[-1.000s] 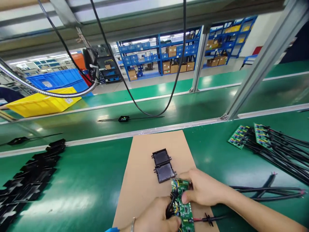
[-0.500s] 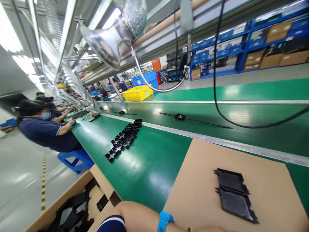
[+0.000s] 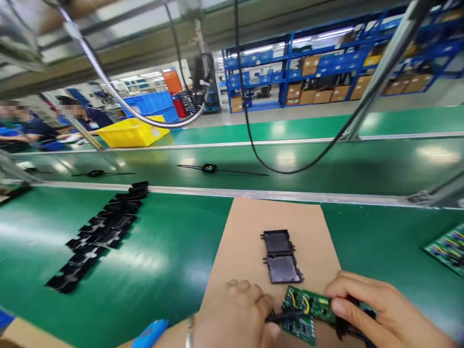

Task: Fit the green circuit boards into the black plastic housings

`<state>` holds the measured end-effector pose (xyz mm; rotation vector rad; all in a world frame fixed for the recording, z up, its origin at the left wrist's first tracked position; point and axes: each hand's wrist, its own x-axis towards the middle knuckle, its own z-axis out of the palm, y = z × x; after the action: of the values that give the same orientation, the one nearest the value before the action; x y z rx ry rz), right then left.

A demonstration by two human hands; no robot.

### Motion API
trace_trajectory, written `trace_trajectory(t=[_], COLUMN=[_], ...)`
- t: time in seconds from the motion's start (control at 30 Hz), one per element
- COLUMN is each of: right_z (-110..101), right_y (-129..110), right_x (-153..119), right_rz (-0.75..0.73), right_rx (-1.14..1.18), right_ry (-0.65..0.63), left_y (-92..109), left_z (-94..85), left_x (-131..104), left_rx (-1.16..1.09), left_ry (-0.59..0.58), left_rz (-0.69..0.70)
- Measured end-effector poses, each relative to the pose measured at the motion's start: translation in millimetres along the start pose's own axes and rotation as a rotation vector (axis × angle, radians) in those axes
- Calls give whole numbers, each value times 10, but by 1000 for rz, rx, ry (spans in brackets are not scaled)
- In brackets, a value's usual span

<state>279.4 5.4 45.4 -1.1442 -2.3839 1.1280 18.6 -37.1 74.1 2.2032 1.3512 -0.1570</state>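
Note:
Near the bottom of the head view, my right hand (image 3: pixel 373 309) pinches a green circuit board (image 3: pixel 319 305) by its right end, with black cables under the fingers. My left hand (image 3: pixel 232 316) is beside the board's left end, its fingers curled and blurred; a black cable or tool (image 3: pixel 286 315) runs from its fingertips across the board. Whether the fingers grip it is hard to make out. Just beyond the hands, two black plastic housings (image 3: pixel 284 268) lie touching on a cardboard sheet (image 3: pixel 242 227).
Rows of black housings (image 3: pixel 97 237) lie on the green table at left. More boards (image 3: pixel 449 249) sit at the right edge. Black cabled parts (image 3: pixel 209 168) rest on the belt behind the metal rail (image 3: pixel 181 191). A black cable (image 3: pixel 250 130) hangs ahead.
The view has swung to the right. Both hands and the green board have come into view; before, only my left forearm showed clearly. The open box of black parts has mostly left view.

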Motion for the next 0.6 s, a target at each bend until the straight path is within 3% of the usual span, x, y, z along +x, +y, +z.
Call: trace_trajectory(t=[0.1, 0.27, 0.37, 0.43, 0.53, 0.6], right_z=[-54, -152, -155, -100, -12, -14], right_y=[-196, -244, -217, -242, -311, -298], right_x=[211, 585, 773, 876, 1007, 1087], right_rz=[27, 29, 108, 129, 64, -12], right_rx=[-44, -66, -117, -292, -615, -656], right_ry=[38, 134, 164, 206, 238, 192], left_y=[-78, -138, -161, -190, -278, -366], left_z=[-225, -206, -187, -203, -228, -226], left_x=[20, 407, 636, 740, 844, 886], left_rx=[-170, -504, -461, -408, -424, -454], left_ry=[153, 321, 399, 432, 444, 427], left_rz=[34, -2, -127, -186, -212, -217])
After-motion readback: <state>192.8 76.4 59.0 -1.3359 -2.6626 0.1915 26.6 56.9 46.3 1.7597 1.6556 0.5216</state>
